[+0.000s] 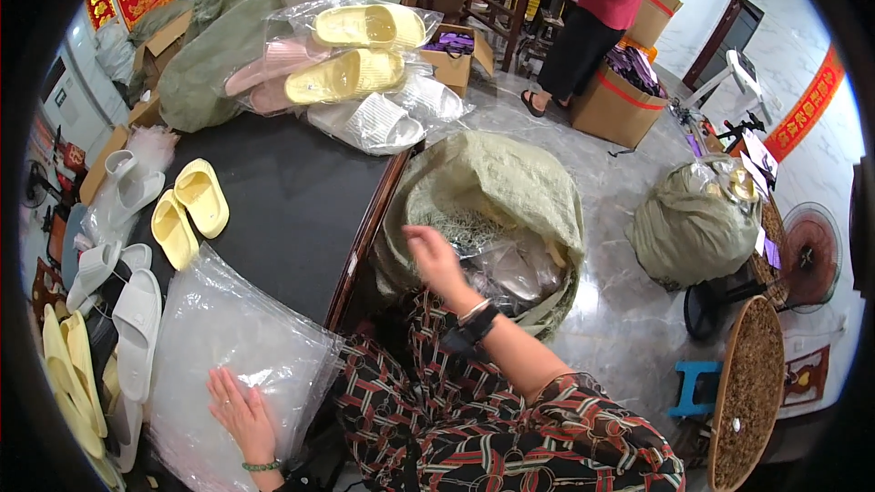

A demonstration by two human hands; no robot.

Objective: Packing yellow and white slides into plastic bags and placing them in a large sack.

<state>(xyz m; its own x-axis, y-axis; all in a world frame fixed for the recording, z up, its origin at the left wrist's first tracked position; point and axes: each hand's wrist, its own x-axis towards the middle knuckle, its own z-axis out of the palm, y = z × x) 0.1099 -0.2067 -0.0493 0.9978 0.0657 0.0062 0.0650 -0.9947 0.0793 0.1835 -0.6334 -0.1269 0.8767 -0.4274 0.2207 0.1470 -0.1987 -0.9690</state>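
My left hand [239, 412] lies flat, fingers spread, on a stack of clear plastic bags [228, 346] at the near edge of the dark table [292, 210]. My right hand [434, 257] hovers open over the mouth of a big green woven sack [510, 187] standing on the floor beside the table; bagged slippers show inside it. A loose pair of yellow slippers [189, 210] rests on the table just beyond the bags. Grey and white slippers [128, 310] lie to the left of the bags.
Bagged yellow, pink and white slippers [355, 64] pile up at the table's far end against another green sack [228, 27]. A second tied sack [693, 223], a round fan [807, 260] and a blue stool [693, 387] stand at right. A person in red [592, 18] works among cardboard boxes [620, 100].
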